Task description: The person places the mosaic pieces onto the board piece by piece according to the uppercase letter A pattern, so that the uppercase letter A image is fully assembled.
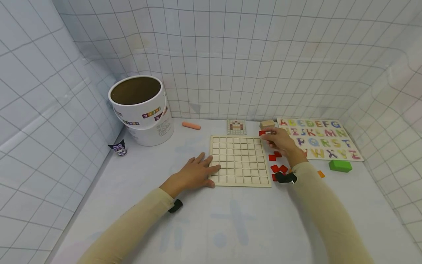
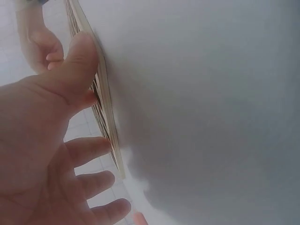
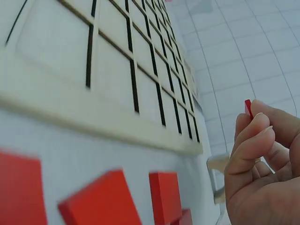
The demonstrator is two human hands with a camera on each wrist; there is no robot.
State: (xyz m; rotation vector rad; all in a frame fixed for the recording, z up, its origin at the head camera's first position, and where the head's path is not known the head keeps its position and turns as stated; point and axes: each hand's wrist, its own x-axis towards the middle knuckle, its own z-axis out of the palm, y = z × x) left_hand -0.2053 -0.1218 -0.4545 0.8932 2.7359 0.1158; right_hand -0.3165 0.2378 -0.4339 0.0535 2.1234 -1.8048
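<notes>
– Just off the grid board [image 1: 240,165], by its far right corner: red tile [image 1: 262,133] pinched in the right hand [image 1: 280,141]. Fingers spread, the left hand [image 1: 194,172] rests on the board's left edge.
– Anything slotted in?
– Nope, bare. Barely started, I'd guess: loose red tiles [image 1: 272,157] sit right of it.

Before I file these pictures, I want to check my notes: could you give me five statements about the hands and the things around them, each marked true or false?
1. The right hand pinches a red tile. True.
2. The left hand grips a green block. False: the left hand is at the left edge of the wooden grid board.
3. The alphabet puzzle board lies to the right of the wooden grid board. True.
4. A lid covers the white bucket. False: the white bucket is open at the top.
5. More red tiles lie beside the wooden grid board. True.
</notes>
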